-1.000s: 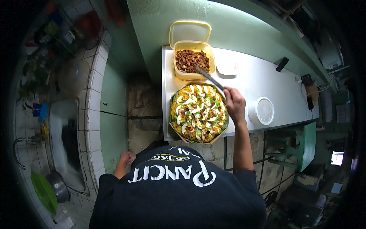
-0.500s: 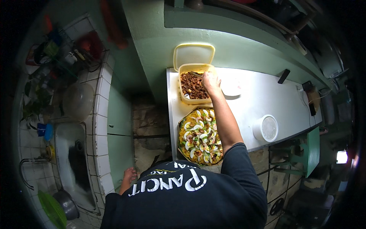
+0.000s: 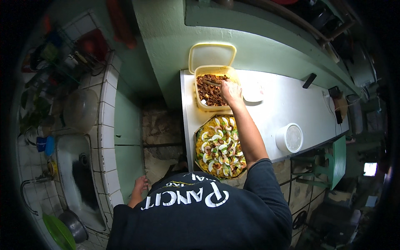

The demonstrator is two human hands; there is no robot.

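Observation:
My right hand (image 3: 231, 92) reaches over a square yellowish plastic food container (image 3: 214, 107) and is closed around what look like metal tongs (image 3: 211, 83). The tongs' tips are down among brown, crispy-looking fried bits (image 3: 213, 95) that fill the container; its raised lid (image 3: 212, 57) leans on the wall behind. Just nearer to me lies an octagonal tray of yellow noodles (image 3: 216, 146), topped with egg wedges, shrimp and chopped greens; my right forearm passes over its right side. My left hand (image 3: 141, 184) hangs at my side, fingers loosely apart, with nothing visible in it.
On the white table (image 3: 271, 108) stand a white dish (image 3: 253, 92), a white round tub (image 3: 289, 138) and a small black upright object (image 3: 309, 81). A tiled counter with a sink (image 3: 77, 179) runs along the left. A green chair (image 3: 329, 164) stands at the right.
My right hand and the tongs have shifted slightly within the container, the tongs' tips moving a little left. The whole view has tilted slightly. My left hand still hangs at my side.

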